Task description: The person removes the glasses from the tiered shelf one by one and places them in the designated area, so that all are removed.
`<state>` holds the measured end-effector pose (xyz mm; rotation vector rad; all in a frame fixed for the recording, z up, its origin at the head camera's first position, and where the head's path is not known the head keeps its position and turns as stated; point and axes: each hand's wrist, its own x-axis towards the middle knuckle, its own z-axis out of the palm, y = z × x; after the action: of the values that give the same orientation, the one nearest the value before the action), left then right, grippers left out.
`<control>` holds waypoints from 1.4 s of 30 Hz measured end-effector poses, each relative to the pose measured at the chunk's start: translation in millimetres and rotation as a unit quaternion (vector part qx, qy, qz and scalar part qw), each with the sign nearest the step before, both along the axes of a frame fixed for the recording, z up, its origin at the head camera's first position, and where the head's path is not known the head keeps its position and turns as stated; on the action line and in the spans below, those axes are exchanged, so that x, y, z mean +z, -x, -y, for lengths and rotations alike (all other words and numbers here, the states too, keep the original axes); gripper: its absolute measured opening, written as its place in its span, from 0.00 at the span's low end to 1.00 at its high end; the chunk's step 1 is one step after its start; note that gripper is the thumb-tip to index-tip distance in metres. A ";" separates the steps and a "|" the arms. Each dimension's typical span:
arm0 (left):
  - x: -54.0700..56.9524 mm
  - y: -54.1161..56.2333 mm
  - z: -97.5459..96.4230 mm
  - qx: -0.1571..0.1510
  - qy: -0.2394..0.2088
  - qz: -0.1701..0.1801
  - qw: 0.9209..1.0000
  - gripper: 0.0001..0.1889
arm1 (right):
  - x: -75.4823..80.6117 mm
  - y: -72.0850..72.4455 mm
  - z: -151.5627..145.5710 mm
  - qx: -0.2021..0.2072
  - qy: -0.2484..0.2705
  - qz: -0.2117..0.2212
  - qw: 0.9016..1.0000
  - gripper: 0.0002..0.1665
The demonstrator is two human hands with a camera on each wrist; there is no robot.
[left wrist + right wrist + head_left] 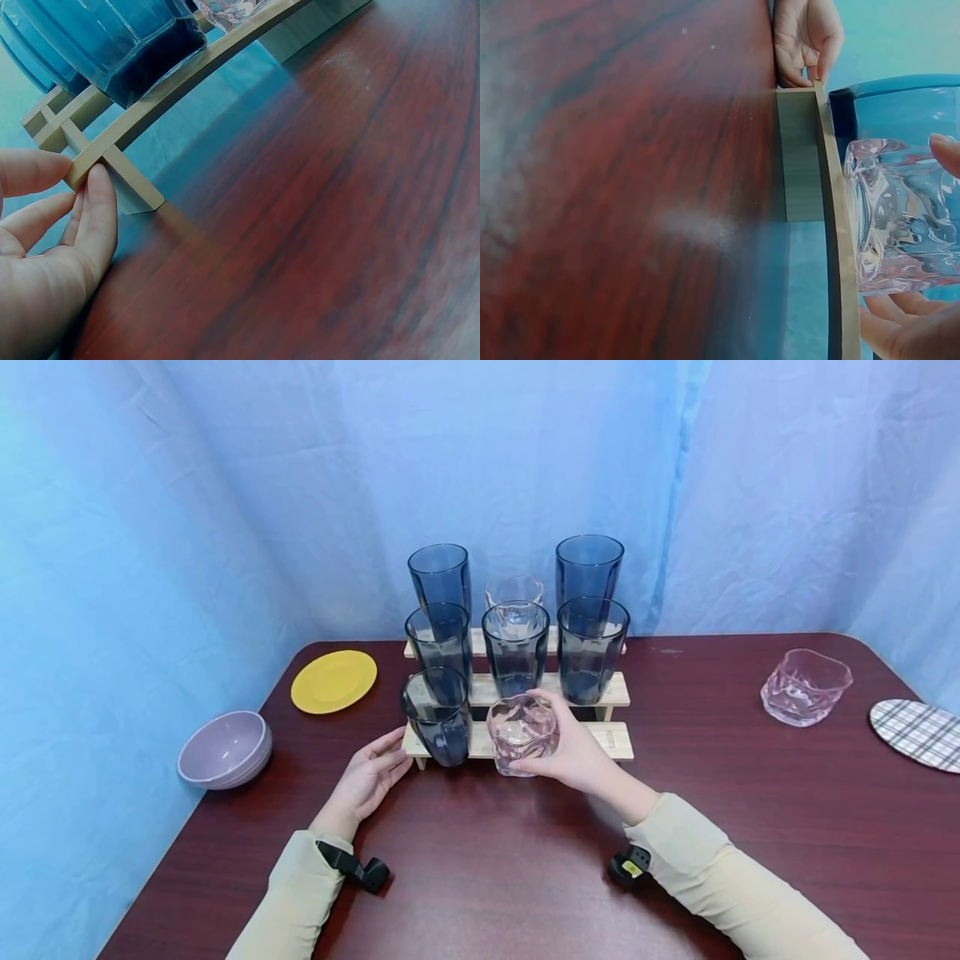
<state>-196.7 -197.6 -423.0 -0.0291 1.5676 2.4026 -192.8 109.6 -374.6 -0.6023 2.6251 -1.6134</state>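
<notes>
A stepped wooden rack (613, 740) stands mid-table with tall blue glasses on its tiers. At the left end of its lowest step, my left hand (373, 774) pinches the plank (199, 73) between thumb and fingers. My right hand (570, 752) grips a short clear, pinkish glass (517, 739) by its sides, at the middle of the lowest step. In the right wrist view that wavy glass (904, 217) is at the plank, its base touching or very close. Left of it on the same step is a blue glass (442, 727). A clear glass (514, 589) sits on the top tier, partly hidden.
Leftward lie a yellow plate (333, 682) and a lilac bowl (225, 749) near the table edge. To the right stand another pinkish glass (806, 687) and a checked round mat (918, 733). A blue curtain (360, 485) hangs behind the table.
</notes>
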 end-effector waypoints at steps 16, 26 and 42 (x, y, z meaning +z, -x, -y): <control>4.9 2.4 1.5 0.005 0.010 0.008 1.000 0.30 | 3.3 4.2 2.2 -0.006 0.007 -0.016 1.000 0.54; 5.2 4.0 2.2 0.001 0.013 0.005 1.000 0.30 | 7.6 5.7 2.1 -0.020 0.008 -0.035 0.999 0.52; 1.0 -0.4 -0.2 -0.001 0.020 0.000 1.000 0.30 | 3.3 -1.1 1.6 -0.016 0.011 -0.056 0.998 0.53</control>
<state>-196.3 -197.4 -421.9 -0.0345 1.6143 2.3710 -191.7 108.0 -371.3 -0.6751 2.7118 -1.6661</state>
